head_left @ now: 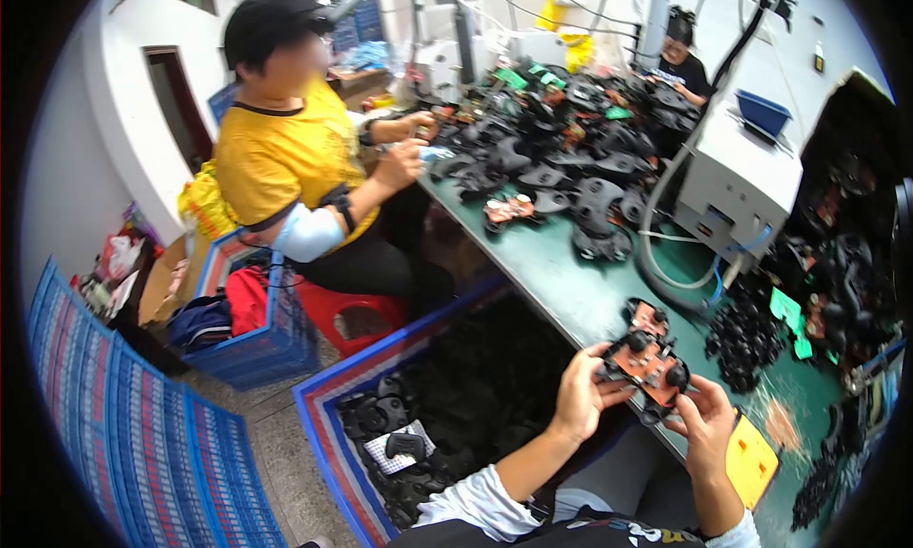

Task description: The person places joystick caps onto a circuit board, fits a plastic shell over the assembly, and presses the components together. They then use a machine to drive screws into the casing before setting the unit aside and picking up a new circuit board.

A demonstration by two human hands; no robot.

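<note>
Between my two hands is a game controller half [651,362], a black shell with a copper-coloured circuit board and black thumbsticks showing. My left hand [582,394] grips its left side, and my right hand [706,417] has its fingers closed on the lower right end. Both hands hold it just over the near edge of the green table [533,267]. To the right of it lies a heap of small black parts [747,343]. A yellow tray-like piece [751,460] sits by my right wrist.
Black controller shells [571,158] pile up across the table. A grey-white machine [737,177] with hoses stands at right. Below the edge, a blue crate [333,453] holds black shells. One co-worker in yellow [295,158] sits at left, another person [680,63] at the back.
</note>
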